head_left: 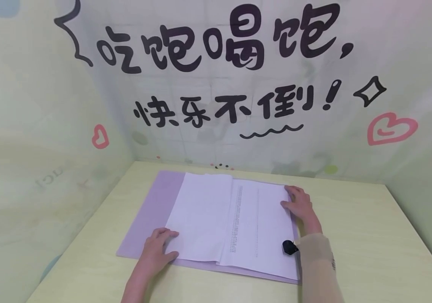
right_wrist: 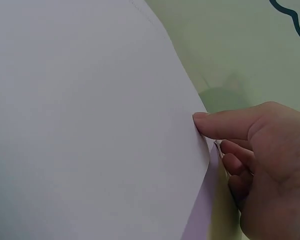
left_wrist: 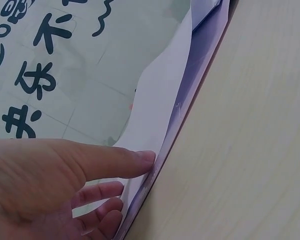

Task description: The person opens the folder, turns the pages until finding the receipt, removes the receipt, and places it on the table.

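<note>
A purple-covered document booklet [head_left: 142, 214] lies spread open on the table. Its left page [head_left: 200, 210] looks blank, while the right page [head_left: 266, 227] carries columns of small print. My left hand [head_left: 156, 252] rests at the lower left of the blank page, fingers spread and thumb by the bottom edge; the left wrist view has the thumb [left_wrist: 146, 159] on the paper's rim. At the upper right corner, my right hand [head_left: 300, 205] holds the page edge. In the right wrist view the thumb [right_wrist: 202, 120] lies on top of the white sheet [right_wrist: 115, 125], with the fingers curled at its outer edge.
The pale wood-grain table [head_left: 363, 235] meets a printed wall cloth [head_left: 185, 147] at the back, with more cloth at both sides. A small black object [head_left: 289, 248] sits at the right sleeve's cuff, over the page's right edge.
</note>
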Demonstrator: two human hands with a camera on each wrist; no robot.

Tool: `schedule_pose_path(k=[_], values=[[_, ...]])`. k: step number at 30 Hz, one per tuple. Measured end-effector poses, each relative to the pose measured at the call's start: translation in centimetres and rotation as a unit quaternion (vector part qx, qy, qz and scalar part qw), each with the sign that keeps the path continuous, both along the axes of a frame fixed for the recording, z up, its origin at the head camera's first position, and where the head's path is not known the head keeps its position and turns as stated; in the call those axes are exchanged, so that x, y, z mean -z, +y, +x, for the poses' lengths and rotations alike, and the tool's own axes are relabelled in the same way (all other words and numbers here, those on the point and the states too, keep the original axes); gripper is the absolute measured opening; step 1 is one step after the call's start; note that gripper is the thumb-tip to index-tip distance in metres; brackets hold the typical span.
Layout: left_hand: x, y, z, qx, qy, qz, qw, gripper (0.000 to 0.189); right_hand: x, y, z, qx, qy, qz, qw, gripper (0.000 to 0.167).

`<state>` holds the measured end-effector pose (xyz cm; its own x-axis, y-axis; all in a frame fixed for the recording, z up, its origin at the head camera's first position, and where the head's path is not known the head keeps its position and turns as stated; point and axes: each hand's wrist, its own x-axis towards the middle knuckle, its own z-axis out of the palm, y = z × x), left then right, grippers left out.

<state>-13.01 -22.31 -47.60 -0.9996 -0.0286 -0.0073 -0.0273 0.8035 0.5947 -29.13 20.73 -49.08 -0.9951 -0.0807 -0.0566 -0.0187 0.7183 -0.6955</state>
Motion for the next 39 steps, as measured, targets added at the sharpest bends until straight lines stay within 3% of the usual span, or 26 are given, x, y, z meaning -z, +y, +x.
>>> schedule_pose_path(k=[8, 19, 26, 31, 39], values=[[-0.2, 0.0, 0.0, 0.003, 0.001, 0.0, 1.0, 0.048, -0.3, 0.1, 0.1, -0.005, 0.003, 0.002, 1.0, 0.064], [-0.3, -0.1, 0.0, 0.01, -0.002, 0.0, 0.9999, 0.048, 0.0, -0.3, 0.0, 0.019, 0.002, -0.009, 0.9998, 0.058], [-0.5, -0.1, 0.0, 0.011, -0.004, -0.001, 0.9999, 0.048, 0.6, -0.3, -0.2, 0.04, 0.03, -0.022, 0.9985, 0.057], [-0.4, -0.2, 0.0, 0.008, -0.004, -0.003, 0.9999, 0.048, 0.8, -0.5, -0.3, 0.031, 0.055, -0.015, 0.9979, 0.056], [-0.4, 0.0, -0.1, 0.005, -0.008, 0.001, 1.0, 0.048, 0.3, 0.2, -0.1, 0.017, 0.044, -0.074, 0.9962, 0.055]])
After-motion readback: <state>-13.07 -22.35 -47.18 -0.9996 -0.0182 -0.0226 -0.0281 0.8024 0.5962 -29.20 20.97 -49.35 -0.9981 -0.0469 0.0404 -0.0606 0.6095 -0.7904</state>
